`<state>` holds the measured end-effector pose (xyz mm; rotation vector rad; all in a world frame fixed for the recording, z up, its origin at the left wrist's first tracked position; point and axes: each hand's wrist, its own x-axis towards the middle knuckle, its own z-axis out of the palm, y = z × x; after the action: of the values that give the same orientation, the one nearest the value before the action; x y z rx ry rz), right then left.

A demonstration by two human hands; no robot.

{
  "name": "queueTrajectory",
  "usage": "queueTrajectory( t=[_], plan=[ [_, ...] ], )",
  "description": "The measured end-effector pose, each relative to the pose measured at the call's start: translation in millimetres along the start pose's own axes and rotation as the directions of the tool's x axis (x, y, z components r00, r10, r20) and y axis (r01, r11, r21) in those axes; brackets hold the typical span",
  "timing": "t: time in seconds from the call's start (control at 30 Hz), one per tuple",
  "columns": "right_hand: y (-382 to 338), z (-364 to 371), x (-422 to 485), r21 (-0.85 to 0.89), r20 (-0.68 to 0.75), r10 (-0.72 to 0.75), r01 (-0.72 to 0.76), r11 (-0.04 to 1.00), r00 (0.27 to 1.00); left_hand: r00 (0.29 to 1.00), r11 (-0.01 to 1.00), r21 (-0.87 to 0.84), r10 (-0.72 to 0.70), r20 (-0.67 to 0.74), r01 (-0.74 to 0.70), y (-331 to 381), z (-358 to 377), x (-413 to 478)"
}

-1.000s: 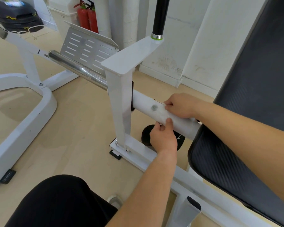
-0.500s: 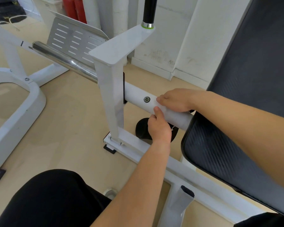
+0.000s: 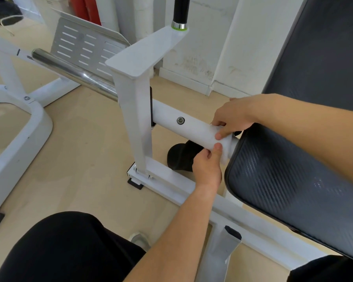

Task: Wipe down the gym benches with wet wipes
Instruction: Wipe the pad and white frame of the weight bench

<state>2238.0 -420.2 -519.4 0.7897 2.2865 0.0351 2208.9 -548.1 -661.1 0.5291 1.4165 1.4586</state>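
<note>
Fingers of my right hand were curled over the top of the white tube of the bench, thumb pressed to its near side. My left hand gripped from below, thumb up against the tube and the other fingers tucked out of sight underneath. Both hands clamped the wet wipe round the tube, just beside the black seat pad. White on white, the wipe barely showed: I could make out only a faint edge near my right fingertips, and I could not tell how far it wrapped round the back. The tube's end vanished behind the seat pad. A bolt head sat on the bare stretch between my hands and the white upright post. Something black lay on the floor under the tube, half hidden by it and by my left hand; I could not name it. The back pad ran off the top right corner, the black handle above the post was cut off at the top edge, and the red cylinders at the top left were blurred and cropped
</note>
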Motion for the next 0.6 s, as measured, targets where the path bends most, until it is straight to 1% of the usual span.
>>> queueTrajectory(
  t=[0.03,0.1,0.17,0.23,0.27,0.37,0.5,0.57,0.6],
  plan=[
    [0.3,1.3,2.5,0.036,-0.016,0.004,-0.004,0.999,1.000,1.000,1.000,-0.014,0.004,-0.026,-0.004,4.2,-2.0,1.3],
    [-3.0,3.3,9.5,0.116,-0.054,0.008,-0.001,0.993,0.998,0.992,0.999,-0.044,0.003,-0.125,-0.009,14.2,-8.9,9.6],
    [-10.0,1.9,18.8,0.207,-0.131,0.020,0.008,0.978,0.991,0.975,0.997,-0.079,-0.008,-0.221,-0.010,24.6,-20.0,22.3],
    [-18.4,-3.2,26.4,0.255,-0.200,0.031,0.022,0.967,0.979,0.962,0.994,-0.107,-0.008,-0.271,-0.021,32.0,-29.7,27.4],
    [-20.9,-6.1,28.4,0.258,-0.210,0.027,0.029,0.966,0.977,0.962,0.995,-0.098,-0.002,-0.273,-0.026,33.6,-31.1,25.5],
    [-15.9,-8.0,23.6,0.221,-0.146,-0.017,0.050,0.974,0.989,0.976,0.999,-0.035,0.017,-0.216,-0.025,25.8,-22.5,13.1],
    [-0.2,-2.5,2.3,0.139,0.004,-0.029,0.028,0.990,1.000,1.000,1.000,-0.012,0.015,-0.014,-0.015,8.8,-11.5,5.3],
    [0.8,0.4,-1.1,0.103,0.024,-0.005,0.003,0.995,1.000,0.998,0.998,0.053,0.013,0.057,-0.016,3.8,-11.1,4.2],
    [-1.2,0.6,-0.1,0.104,0.015,0.007,-0.009,0.995,1.000,0.999,0.998,0.060,0.011,0.051,-0.014,4.7,-12.9,4.5]
  ],
)
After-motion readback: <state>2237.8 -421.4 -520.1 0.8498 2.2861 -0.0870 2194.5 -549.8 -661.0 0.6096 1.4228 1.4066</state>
